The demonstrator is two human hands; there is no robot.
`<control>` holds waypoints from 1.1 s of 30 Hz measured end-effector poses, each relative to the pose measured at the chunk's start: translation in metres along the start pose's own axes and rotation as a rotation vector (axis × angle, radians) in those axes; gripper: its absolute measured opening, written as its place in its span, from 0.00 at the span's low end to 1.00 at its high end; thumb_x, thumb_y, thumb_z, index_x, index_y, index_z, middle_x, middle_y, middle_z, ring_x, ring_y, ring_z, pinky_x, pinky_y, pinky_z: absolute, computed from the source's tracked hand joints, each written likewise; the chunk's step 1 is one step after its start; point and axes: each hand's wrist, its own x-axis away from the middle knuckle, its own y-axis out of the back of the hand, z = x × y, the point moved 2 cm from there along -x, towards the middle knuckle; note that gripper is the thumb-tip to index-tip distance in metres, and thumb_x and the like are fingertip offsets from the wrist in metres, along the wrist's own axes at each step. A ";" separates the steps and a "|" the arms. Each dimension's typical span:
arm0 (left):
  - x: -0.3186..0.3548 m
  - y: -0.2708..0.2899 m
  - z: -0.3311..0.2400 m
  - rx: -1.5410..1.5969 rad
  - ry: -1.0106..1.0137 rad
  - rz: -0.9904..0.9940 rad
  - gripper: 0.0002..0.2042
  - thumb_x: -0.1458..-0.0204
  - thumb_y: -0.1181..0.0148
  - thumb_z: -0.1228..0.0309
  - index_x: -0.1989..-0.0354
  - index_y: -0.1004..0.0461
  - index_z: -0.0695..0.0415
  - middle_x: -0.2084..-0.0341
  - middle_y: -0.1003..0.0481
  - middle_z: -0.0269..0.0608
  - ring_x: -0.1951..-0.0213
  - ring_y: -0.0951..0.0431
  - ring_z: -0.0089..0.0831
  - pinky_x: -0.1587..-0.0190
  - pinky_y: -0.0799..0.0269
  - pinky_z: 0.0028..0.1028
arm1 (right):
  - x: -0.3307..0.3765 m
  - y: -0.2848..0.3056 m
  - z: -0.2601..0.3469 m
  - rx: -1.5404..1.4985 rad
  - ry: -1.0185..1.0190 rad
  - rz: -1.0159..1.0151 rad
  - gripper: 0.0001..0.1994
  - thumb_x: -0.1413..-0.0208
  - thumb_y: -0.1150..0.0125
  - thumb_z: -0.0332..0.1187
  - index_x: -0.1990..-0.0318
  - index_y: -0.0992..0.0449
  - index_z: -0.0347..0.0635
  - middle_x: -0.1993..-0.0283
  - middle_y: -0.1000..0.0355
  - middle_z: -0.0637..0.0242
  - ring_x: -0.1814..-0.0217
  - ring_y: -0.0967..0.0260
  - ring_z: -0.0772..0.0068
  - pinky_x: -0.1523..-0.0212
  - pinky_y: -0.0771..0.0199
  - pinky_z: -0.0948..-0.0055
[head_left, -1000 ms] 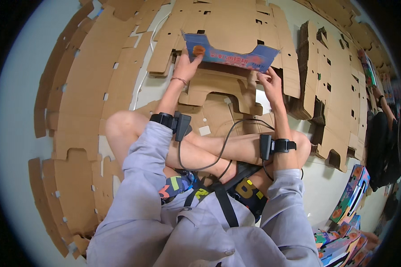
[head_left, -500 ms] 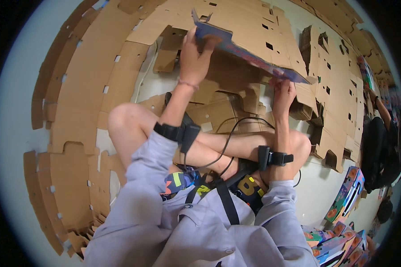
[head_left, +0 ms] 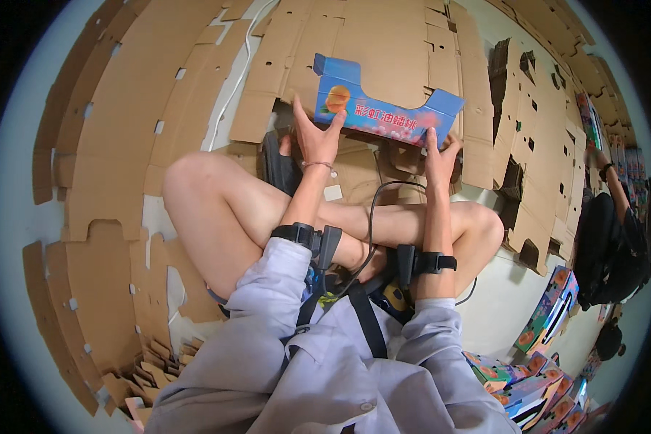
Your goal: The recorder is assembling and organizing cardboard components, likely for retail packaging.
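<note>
Flat brown cardboard sheets [head_left: 108,145] cover most of the pale floor [head_left: 499,304], fanned out in overlapping stacks around a person sitting cross-legged with bare knees. A white cable [head_left: 228,87] runs across the sheets at the upper left. Stacks of colourful printed boxes [head_left: 550,318] stand at the lower right, and another person in dark clothes [head_left: 615,239] sits at the right edge.

A blue printed box [head_left: 383,112] with a picture of orange fruit on its side is held up in front of the knees, above the cardboard on the floor. It looks partly folded, with raised ends at the left and right and a lower middle wall.

The left hand [head_left: 315,137] grips the box's lower left part, its fingers spread upward against the blue side and the thumb out to the left. The right hand [head_left: 440,155] holds the lower right edge, fingers curled up onto the box wall. The box sits just above and between both hands, touching both.

Each wrist wears a black strap with a small dark device, and a black cable [head_left: 372,217] loops between them over the crossed legs. The sleeves are light grey.
</note>
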 end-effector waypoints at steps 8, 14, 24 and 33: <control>-0.012 0.001 0.005 0.256 0.090 0.275 0.31 0.62 0.31 0.63 0.49 0.35 0.63 0.61 0.27 0.52 0.60 0.26 0.35 0.57 0.30 0.30 | 0.012 0.003 0.026 -0.280 0.070 -0.051 0.36 0.52 0.40 0.49 0.43 0.43 0.31 0.58 0.28 0.52 0.55 0.31 0.61 0.50 0.37 0.70; -0.012 0.000 0.010 0.474 0.523 0.397 0.27 0.56 0.39 0.48 0.62 0.25 0.65 0.69 0.24 0.40 0.69 0.24 0.24 0.70 0.26 0.24 | -0.012 0.004 -0.003 -0.383 -0.225 0.331 0.34 0.47 0.59 0.63 0.61 0.28 0.33 0.62 0.28 0.59 0.62 0.28 0.68 0.63 0.26 0.64; -0.039 0.006 0.023 0.169 0.592 0.497 0.25 0.57 0.38 0.48 0.70 0.23 0.62 0.72 0.24 0.41 0.70 0.23 0.29 0.70 0.22 0.32 | -0.012 -0.001 -0.001 -0.459 -0.392 0.445 0.30 0.51 0.45 0.56 0.60 0.28 0.30 0.65 0.28 0.60 0.70 0.28 0.73 0.76 0.24 0.76; -0.035 0.004 0.033 0.135 0.489 0.492 0.21 0.59 0.35 0.53 0.68 0.22 0.61 0.72 0.23 0.40 0.71 0.23 0.27 0.65 0.26 0.26 | -0.004 -0.003 -0.001 -0.387 -0.430 0.426 0.25 0.51 0.41 0.52 0.61 0.29 0.34 0.64 0.30 0.62 0.67 0.28 0.72 0.72 0.23 0.74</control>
